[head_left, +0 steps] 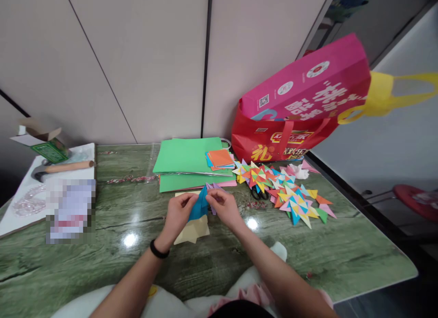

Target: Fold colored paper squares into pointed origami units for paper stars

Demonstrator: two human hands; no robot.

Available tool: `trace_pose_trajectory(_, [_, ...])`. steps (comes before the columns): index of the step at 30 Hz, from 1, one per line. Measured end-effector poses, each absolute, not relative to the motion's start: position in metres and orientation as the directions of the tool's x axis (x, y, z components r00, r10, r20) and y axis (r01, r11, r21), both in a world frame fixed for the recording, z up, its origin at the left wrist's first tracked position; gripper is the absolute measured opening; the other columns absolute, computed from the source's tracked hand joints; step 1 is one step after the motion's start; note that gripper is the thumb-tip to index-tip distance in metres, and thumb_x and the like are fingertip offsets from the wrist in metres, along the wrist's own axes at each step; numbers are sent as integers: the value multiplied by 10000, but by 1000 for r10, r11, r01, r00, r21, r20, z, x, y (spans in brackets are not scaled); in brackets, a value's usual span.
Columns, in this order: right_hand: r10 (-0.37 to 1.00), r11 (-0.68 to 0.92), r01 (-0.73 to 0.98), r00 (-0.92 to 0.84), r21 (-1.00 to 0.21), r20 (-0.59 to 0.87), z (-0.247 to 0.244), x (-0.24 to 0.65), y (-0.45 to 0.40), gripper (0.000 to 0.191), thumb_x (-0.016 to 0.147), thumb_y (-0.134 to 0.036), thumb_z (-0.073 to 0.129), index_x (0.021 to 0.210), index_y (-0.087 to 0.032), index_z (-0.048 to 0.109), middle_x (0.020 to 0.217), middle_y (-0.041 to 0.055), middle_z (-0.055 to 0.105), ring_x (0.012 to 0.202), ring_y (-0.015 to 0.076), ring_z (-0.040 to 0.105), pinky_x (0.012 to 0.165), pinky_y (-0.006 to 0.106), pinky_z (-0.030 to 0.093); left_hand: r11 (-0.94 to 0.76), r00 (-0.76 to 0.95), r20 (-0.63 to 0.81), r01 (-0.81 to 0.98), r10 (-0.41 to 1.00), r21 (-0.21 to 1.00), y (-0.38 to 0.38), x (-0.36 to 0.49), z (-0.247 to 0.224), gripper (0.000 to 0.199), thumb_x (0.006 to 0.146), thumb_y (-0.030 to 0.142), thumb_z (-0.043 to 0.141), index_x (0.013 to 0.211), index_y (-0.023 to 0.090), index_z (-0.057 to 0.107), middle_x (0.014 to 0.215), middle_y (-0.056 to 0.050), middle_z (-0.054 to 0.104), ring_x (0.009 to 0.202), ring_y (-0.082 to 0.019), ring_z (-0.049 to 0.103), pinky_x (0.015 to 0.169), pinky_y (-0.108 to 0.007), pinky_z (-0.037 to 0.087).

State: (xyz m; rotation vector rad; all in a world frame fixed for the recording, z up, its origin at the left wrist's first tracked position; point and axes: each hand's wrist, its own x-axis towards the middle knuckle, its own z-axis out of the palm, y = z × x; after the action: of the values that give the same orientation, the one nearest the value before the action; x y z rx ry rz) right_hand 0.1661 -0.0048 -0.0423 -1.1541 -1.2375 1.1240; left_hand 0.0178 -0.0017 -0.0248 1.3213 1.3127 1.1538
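Blue paper (pixel 199 210) stood between left hand (pixel 178 214) and right hand (pixel 225 207), long axis slanting away, each grip pinching the edge on its own side, neither hand nearer.

You seem to be at home: origami stars (pixel 296 204) and gift bags (pixel 251 133) share your marbled table (pixel 68 270), a red stool (pixel 415 201) nearby.

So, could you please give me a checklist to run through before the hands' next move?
1. Left hand grips the blue folded paper: ok, pinched.
2. Right hand meets that paper: ok, fingertips at its right edge.
3. Pale yellow paper sheets on the green patterned table: ok.
4. Multicoloured folded-paper stars clear of both hands: ok, off to the right.
5. Fold lines aligned: cannot tell, too small.
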Motion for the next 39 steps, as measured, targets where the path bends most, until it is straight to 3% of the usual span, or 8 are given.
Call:
trace_pose_trajectory(8, [996, -67, -172, 43, -983, -76, -46, 168, -3, 262, 536, -404, 760, 664, -187, 688, 582, 0, 652, 521, 139, 557, 525, 267, 450, 16, -1, -16, 102, 1000, 995, 1, 14, -30, 229, 629, 361, 700, 715, 150, 722, 686, -55, 713, 585, -170, 603, 532, -246, 460])
trace_pose_trajectory(12, [997, -32, -113, 60, -993, -38, -46, 168, -4, 203, 537, -358, 771, 650, -199, 711, 599, 12, 670, 545, 165, 581, 547, 298, 467, -19, -47, 26, 149, 999, 989, -1, 14, -27, 176, 589, 296, 741, 713, 172, 720, 719, -49, 705, 620, -180, 612, 564, -260, 471])
trace_pose_trajectory(15, [997, 34, -47, 77, -998, 31, -46, 168, -5, 141, 572, -320, 756, 646, -205, 721, 617, 11, 677, 578, 180, 596, 580, 314, 480, -184, -68, 210, 280, 975, 942, -3, 14, -27, 115, 624, 265, 727, 719, 200, 715, 819, -51, 693, 744, -200, 622, 694, -294, 484])
trace_pose_trajectory(18, [993, 81, -15, 84, -997, 80, -47, 167, -5, 98, 606, -290, 737, 655, -206, 724, 640, 14, 685, 606, 185, 607, 606, 319, 489, -384, 0, 433, 461, 902, 800, -5, 14, -28, 98, 692, 259, 691, 778, 215, 709, 847, -61, 683, 826, -216, 615, 789, -330, 464])
trace_pose_trajectory(21, [989, 117, 9, 90, -993, 117, -48, 167, -5, 74, 627, -273, 723, 667, -211, 728, 686, 27, 695, 641, 196, 621, 611, 322, 497, -452, 85, 490, 543, 868, 707, -6, 13, -29, 103, 739, 267, 659, 817, 213, 698, 851, -69, 675, 844, -221, 606, 789, -337, 461])
trace_pose_trajectory(25, [981, 162, 55, 98, -985, 167, -48, 167, -6, 55, 639, -245, 714, 682, -218, 734, 735, 45, 703, 701, 211, 636, 639, 333, 509, -475, 153, 480, 569, 864, 672, -5, 14, -30, 112, 768, 267, 632, 839, 194, 679, 863, -80, 656, 843, -216, 597, 773, -330, 463])
trace_pose_trajectory(34, [967, 243, 99, 51, -965, 248, -48, 165, -7, 34, 651, -224, 692, 666, -205, 716, 800, 66, 696, 739, 200, 639, 618, 303, 516, -441, 96, 457, 493, 884, 749, 1, 14, -36, 28, 717, 214, 640, 722, 189, 651, 825, -51, 611, 815, -205, 586, 780, -354, 455])
trace_pose_trajectory(39, [989, 140, 51, 41, -989, 142, -46, 167, -6, 74, 657, -232, 665, 716, -186, 660, 727, 28, 679, 667, 176, 633, 612, 289, 516, -271, 86, 257, 287, 963, 919, 2, 15, -32, 98, 711, 269, 629, 681, 179, 652, 815, -49, 639, 817, -200, 595, 759, -325, 469])
